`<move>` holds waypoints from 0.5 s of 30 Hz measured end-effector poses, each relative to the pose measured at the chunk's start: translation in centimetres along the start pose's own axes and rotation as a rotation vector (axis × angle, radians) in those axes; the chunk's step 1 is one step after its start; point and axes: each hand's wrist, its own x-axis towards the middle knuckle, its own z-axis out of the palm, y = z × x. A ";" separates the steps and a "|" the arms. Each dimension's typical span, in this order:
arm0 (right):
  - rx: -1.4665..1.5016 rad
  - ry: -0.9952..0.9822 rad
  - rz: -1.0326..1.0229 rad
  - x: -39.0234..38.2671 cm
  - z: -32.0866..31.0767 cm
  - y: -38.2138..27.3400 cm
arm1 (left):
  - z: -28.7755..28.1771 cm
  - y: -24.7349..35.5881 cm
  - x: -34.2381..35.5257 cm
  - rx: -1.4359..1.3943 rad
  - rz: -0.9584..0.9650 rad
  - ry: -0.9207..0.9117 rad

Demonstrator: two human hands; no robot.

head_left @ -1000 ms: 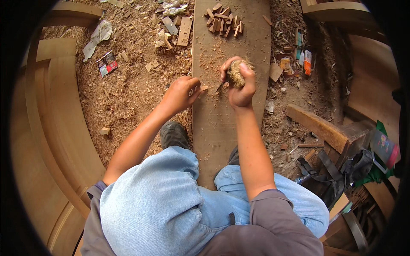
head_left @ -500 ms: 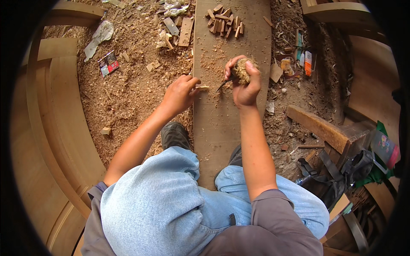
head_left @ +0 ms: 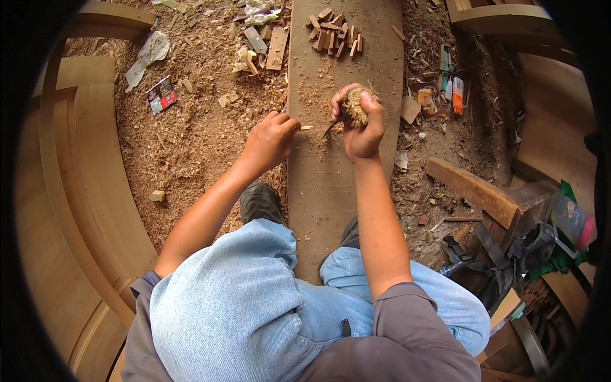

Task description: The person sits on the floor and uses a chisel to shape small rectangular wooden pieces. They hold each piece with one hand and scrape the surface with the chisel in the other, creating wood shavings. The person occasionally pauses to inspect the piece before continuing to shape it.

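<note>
My left hand (head_left: 270, 141) is closed over the left edge of a long wooden plank (head_left: 321, 216). A small pale sliver of wood (head_left: 306, 127) is pinched at its fingertips, its tip pointing right over the plank. My right hand (head_left: 364, 141) is wrapped round a short knife (head_left: 328, 130) with a dark, narrow blade. Its thick butt (head_left: 361, 108) looks frayed, like bristly straw. The blade tip points down and left, a short way right of the sliver and apart from it. Part of the handle is hidden by my fingers.
Small wood blocks (head_left: 331, 30) lie heaped on the plank's far end. Shavings (head_left: 203, 137) cover the ground at left. Curved wooden frames (head_left: 95, 165) stand at far left. On the right are a thick timber (head_left: 474, 191), an orange-and-white tube (head_left: 457, 95) and black straps (head_left: 496, 254).
My right hand has shifted slightly left with the knife. My left hand has turned a little, and less of the sliver shows beyond its fingers.
</note>
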 end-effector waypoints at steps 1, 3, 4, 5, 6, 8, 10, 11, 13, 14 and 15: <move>-0.005 -0.001 0.004 0.0 0.0 0.0 | 0.0 0.0 0.0 0.010 -0.004 0.003; 0.008 0.002 0.010 0.0 0.0 0.0 | 0.1 0.2 0.0 0.008 -0.015 0.020; 0.014 0.004 0.014 0.1 0.0 0.0 | 0.3 0.2 0.0 -0.004 -0.024 0.033; 0.015 0.000 0.014 0.1 0.0 0.0 | 0.4 0.3 0.0 -0.020 -0.028 0.046; 0.016 -0.003 0.013 0.1 0.0 0.0 | 0.4 0.4 0.0 -0.019 -0.037 0.050; 0.016 -0.009 0.012 0.1 0.0 0.0 | 0.5 0.5 0.0 -0.027 -0.052 0.056; 0.011 -0.014 0.011 0.2 0.0 0.0 | 0.6 0.5 0.0 -0.031 -0.055 0.048; 0.004 -0.017 0.012 0.2 0.0 0.0 | 0.7 0.5 -0.1 -0.040 -0.055 0.047; -0.011 -0.016 0.015 0.2 -0.1 0.0 | 0.7 0.4 0.0 -0.015 -0.046 0.034; -0.003 -0.017 0.017 0.2 -0.1 0.0 | 0.8 0.4 0.0 -0.004 -0.041 0.032; 0.005 -0.012 0.020 0.2 -0.1 0.0 | 0.9 0.4 0.0 -0.003 -0.039 0.037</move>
